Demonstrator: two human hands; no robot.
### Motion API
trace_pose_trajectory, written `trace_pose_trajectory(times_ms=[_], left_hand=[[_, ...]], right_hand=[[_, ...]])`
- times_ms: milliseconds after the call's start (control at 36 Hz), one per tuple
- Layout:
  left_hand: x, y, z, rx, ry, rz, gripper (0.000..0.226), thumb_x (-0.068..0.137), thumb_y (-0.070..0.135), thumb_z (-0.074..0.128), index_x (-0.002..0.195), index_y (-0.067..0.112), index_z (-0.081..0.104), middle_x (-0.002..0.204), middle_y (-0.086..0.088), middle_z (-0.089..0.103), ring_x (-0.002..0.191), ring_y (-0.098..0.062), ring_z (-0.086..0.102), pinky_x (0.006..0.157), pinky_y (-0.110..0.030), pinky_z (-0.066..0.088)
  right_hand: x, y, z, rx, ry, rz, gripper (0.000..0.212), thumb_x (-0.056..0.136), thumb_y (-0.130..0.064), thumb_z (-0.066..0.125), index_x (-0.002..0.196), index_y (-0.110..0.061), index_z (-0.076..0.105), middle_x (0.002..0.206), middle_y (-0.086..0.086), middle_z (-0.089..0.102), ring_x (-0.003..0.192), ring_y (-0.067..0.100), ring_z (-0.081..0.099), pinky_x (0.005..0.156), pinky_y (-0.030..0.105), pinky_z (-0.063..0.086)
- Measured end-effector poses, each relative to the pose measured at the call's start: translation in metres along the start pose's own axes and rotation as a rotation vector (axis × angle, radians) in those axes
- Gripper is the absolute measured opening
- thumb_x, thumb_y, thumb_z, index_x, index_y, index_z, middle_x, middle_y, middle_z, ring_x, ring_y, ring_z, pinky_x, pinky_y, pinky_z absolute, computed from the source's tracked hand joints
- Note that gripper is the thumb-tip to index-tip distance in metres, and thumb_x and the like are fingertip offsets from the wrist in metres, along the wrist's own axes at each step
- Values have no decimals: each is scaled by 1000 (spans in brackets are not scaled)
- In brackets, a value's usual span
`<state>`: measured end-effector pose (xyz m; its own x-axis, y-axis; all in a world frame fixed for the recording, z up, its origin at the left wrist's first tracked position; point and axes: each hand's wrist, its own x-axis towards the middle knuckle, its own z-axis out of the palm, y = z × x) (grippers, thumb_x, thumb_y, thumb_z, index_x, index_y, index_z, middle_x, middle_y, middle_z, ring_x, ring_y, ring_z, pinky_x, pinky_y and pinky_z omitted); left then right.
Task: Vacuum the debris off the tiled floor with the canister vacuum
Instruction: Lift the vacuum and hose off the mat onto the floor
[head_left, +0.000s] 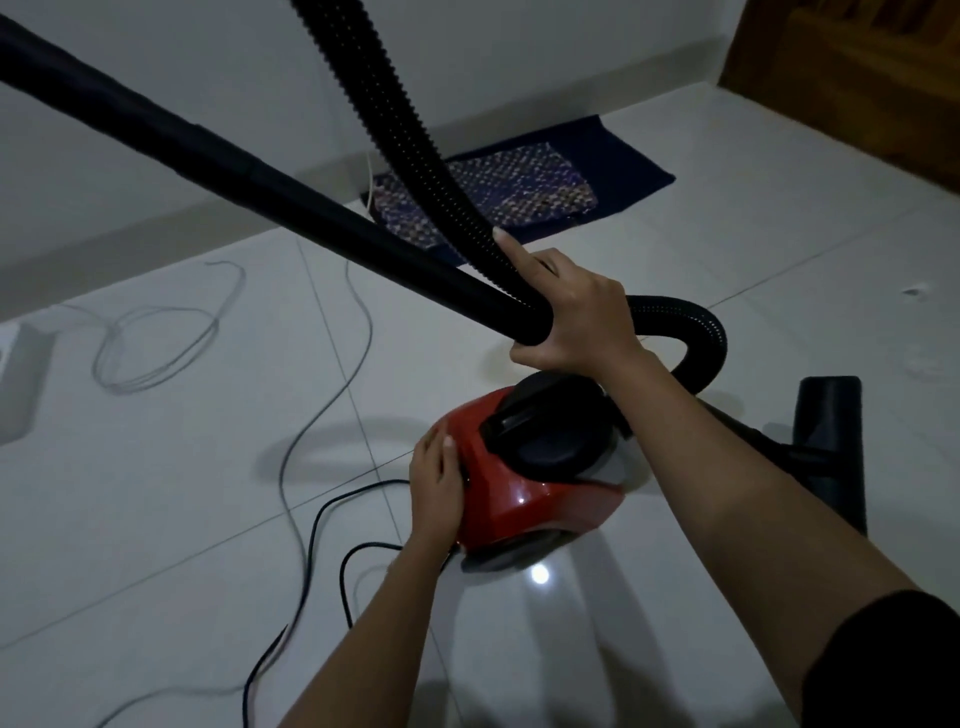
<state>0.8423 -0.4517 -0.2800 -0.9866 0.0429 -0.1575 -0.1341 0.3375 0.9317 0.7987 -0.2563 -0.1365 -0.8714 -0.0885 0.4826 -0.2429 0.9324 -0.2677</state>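
The right hand (571, 317) is gripping the black plastic wand (291, 192), holding it clear of the white tiled floor (156, 493). The left hand (436, 483) is pressing flat fingers against the glossy red canister vacuum (524, 499) sitting there, probably reaching its switch.

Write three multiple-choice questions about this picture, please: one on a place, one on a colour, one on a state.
1. Where does the blue mat lie?
A. beside the wall
B. on a table
C. in a hand

2. What colour is the canister body?
A. green
B. red
C. white

3. What is the right hand doing?
A. hanging free
B. pressing the floor
C. gripping the black wand

Answers: 1 A, the mat's far edge runs along the foot of the wall. 2 B, the shell under the left hand is red. 3 C, the fingers curl round the wand's end.
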Motion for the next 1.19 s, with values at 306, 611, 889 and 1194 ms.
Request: trace_pose_trajectory(times_ms=[306,611,889,1194], left_hand=[[-2,-27,-7,-48,-127,-139,65,92,53,46,149,32,23,157,2,18,144,-20,22,118,-48,25],[-1,-31,-3,-109,-152,-145,60,97,39,40,150,34,12,159,1,5,147,-20,9,118,-53,20],[4,-42,2,-36,-159,-170,56,98,49,30,145,45,0,161,-7,-1,147,-20,-13,119,-57,2],[7,-50,8,76,-140,-134,55,99,50,23,146,46,-4,157,-8,13,147,-30,5,116,-60,16]], right_hand=[[2,-7,16,28,9,-23,104,51,-40,67,145,-32,22,99,-1,60,67,18,58,49,21,41],[0,-10,14,85,38,-36,102,51,-39,65,143,-32,19,100,2,61,67,20,58,48,33,53],[4,-10,17,109,72,-27,101,52,-36,66,142,-31,20,99,3,62,67,20,59,49,30,52],[6,-7,25,128,81,-47,100,53,-36,66,142,-31,20,99,2,62,66,20,58,48,31,52]])
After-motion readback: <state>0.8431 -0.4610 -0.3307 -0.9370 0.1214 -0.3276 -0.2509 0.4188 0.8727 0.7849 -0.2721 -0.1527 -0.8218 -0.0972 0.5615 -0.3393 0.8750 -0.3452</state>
